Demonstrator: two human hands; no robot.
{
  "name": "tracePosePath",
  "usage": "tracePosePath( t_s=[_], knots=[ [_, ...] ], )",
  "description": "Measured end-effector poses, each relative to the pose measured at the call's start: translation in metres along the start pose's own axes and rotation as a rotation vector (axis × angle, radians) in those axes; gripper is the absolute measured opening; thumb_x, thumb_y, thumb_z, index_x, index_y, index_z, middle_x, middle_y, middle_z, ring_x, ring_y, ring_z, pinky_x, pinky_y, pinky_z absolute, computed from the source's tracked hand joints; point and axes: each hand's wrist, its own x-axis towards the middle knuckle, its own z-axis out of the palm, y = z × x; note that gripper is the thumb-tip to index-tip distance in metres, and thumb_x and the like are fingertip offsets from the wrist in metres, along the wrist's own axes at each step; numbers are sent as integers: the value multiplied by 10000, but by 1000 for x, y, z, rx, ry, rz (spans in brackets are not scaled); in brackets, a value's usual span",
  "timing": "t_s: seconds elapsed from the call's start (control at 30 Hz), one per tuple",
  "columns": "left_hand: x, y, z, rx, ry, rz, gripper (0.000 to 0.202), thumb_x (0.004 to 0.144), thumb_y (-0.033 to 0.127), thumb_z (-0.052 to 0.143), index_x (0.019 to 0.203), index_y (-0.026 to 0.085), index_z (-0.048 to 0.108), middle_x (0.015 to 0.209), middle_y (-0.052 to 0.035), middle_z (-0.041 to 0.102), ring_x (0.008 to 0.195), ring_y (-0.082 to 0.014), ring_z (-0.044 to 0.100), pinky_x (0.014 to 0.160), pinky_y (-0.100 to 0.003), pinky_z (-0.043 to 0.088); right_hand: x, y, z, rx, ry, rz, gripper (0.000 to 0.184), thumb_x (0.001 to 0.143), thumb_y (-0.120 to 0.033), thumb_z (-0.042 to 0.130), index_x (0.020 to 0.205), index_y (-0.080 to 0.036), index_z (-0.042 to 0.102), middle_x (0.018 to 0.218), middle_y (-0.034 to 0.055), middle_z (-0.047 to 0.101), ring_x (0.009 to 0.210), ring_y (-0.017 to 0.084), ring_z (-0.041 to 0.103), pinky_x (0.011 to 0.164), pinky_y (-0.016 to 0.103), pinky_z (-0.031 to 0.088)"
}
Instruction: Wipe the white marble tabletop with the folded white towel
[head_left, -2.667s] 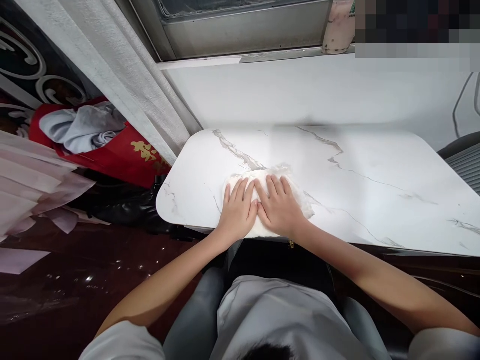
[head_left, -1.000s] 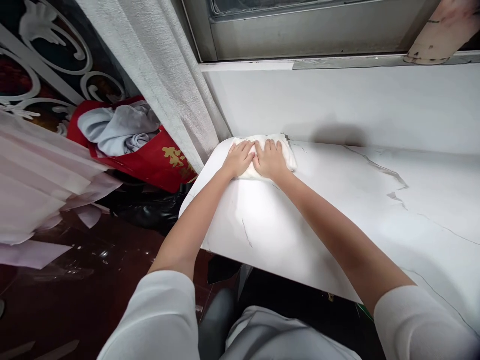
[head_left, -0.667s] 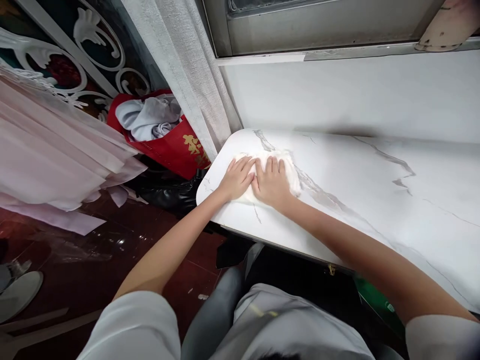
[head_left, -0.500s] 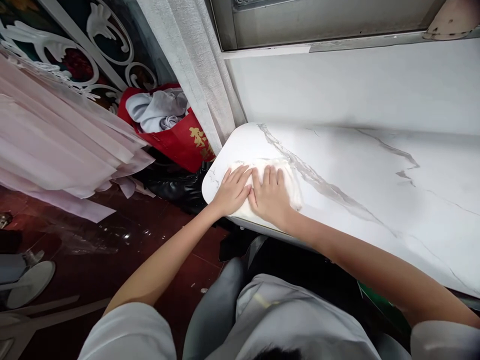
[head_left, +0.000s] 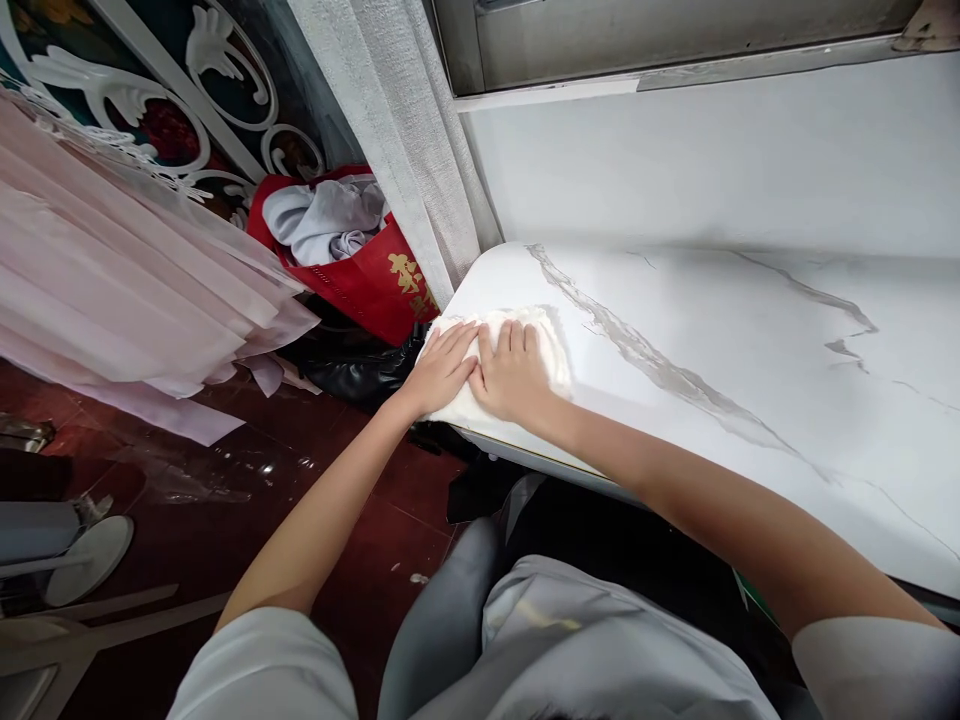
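A fluffy white cloth (head_left: 555, 362) lies flat at the rounded left end of a white marble-patterned table (head_left: 750, 370). My left hand (head_left: 441, 370) rests palm down on the cloth's left part, fingers stretched out toward the wall. Beside it, my right hand (head_left: 512, 372) presses flat on the middle of the cloth with its fingers straight. The thumbs nearly meet between the hands. The cloth reaches the table's left and front edges, and its part beneath the palms is hidden.
Left of the table stands a red bag (head_left: 360, 285) holding pale fabric (head_left: 330, 215), above a black plastic bag (head_left: 360, 375). A grey curtain (head_left: 397, 130) hangs by the table's corner. Pink drapery (head_left: 135, 270) is farther left. A white wall (head_left: 712, 160) borders the table's back.
Both hands and the cloth beneath them have slid left along the table, up to its left edge. The camera view has shifted slightly.
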Motion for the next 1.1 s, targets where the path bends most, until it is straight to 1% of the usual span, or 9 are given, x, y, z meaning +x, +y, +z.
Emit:
tracePosePath(
  t_s=[0.1,0.23,0.37,0.5,0.6,0.73,0.83,0.97,1.1],
  knots=[
    [39,-4,-1,-11,3,4,563,975,296,263,1518,174,342,1621,-69,348,1519,-198,252,1259,-456,132,29,21,7,-17,23,44,629,1002,-336,317,1524,14,327,1480,326,431,1374,450,393,1098,626,206],
    [97,-14,-2,-68,20,10,546,975,300,284,1511,229,363,1616,-28,362,1517,-183,255,1263,-436,114,73,51,17,8,44,117,615,995,-323,310,1523,-9,338,1492,308,425,1380,430,378,1093,633,204],
    [150,-28,0,-110,52,38,530,979,304,282,1495,252,395,1602,-20,390,1501,-178,290,1261,-432,122,117,80,26,68,21,181,621,979,-332,308,1524,-38,354,1499,293,420,1402,425,350,1086,628,217],
    [192,-37,2,-121,62,72,518,984,293,273,1481,250,414,1586,-21,417,1485,-170,315,1256,-417,141,152,105,37,104,47,233,620,976,-359,298,1512,-58,381,1491,271,435,1398,407,349,1087,617,214],
    [216,-39,2,-113,73,90,518,982,292,273,1473,233,424,1574,-28,433,1474,-173,331,1251,-407,156,170,119,43,113,102,247,599,972,-358,306,1480,-64,426,1454,263,472,1360,400,379,1078,613,216],
    [235,-42,2,-95,75,94,525,984,300,255,1477,221,418,1572,-34,435,1467,-182,339,1245,-410,169,182,126,43,92,114,294,566,985,-357,300,1463,-92,444,1427,247,496,1336,371,394,1090,585,207],
    [238,-43,3,-90,72,97,528,989,299,235,1485,235,404,1580,-28,423,1470,-185,334,1247,-423,155,185,127,39,94,87,326,547,999,-372,288,1449,-111,457,1439,230,493,1342,344,390,1104,569,203],
    [230,-39,3,-80,72,95,540,998,292,212,1506,203,373,1599,-44,388,1491,-190,298,1257,-439,106,178,125,35,96,65,316,566,1012,-379,276,1487,-102,408,1502,227,434,1392,335,351,1127,566,187],
    [209,-30,4,-72,57,100,539,1008,292,206,1511,180,362,1603,-61,379,1499,-196,282,1257,-454,96,156,117,29,122,54,305,580,1015,-373,271,1511,-94,383,1540,227,392,1432,335,316,1150,560,170]
  ],
)
